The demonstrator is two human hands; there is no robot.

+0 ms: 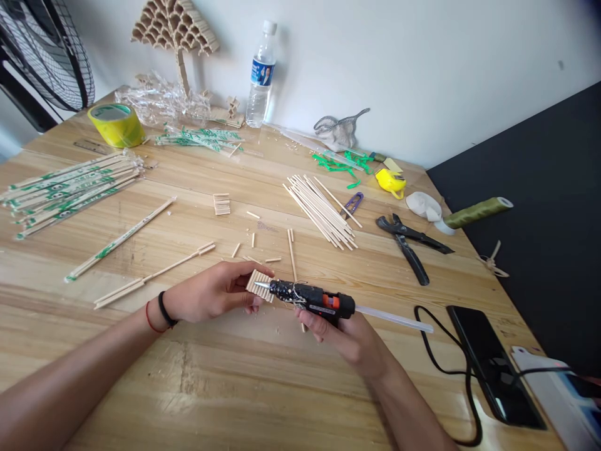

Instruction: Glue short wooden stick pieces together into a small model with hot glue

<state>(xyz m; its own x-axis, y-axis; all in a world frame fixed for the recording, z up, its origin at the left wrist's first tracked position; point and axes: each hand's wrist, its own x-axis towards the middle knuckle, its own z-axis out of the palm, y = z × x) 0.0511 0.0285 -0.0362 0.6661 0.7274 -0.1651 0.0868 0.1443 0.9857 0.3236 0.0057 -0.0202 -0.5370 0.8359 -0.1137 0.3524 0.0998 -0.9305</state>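
Note:
My left hand [213,293] pinches a small panel of short wooden sticks [260,285] laid side by side. Wrapped around the handle of a black hot glue gun [310,297] is my right hand [347,338]. The gun's metal nozzle points left and lies over the panel's face; whether it touches cannot be made out. A clear glue stick [394,317] juts from the gun's back end. Beyond my hands lie several short cut stick pieces [253,240] and another small stick panel [221,203]. A longer stick [292,254] runs partly beneath the gun.
Loose sticks [322,210], purple snips [353,203] and black-handled pliers [408,244] lie to the right. Wrapped chopsticks [75,188] and yellow tape [116,125] are left. A water bottle [261,78] and stick-built tree [176,31] stand behind. A phone [493,363] and black cable [469,401] lie right.

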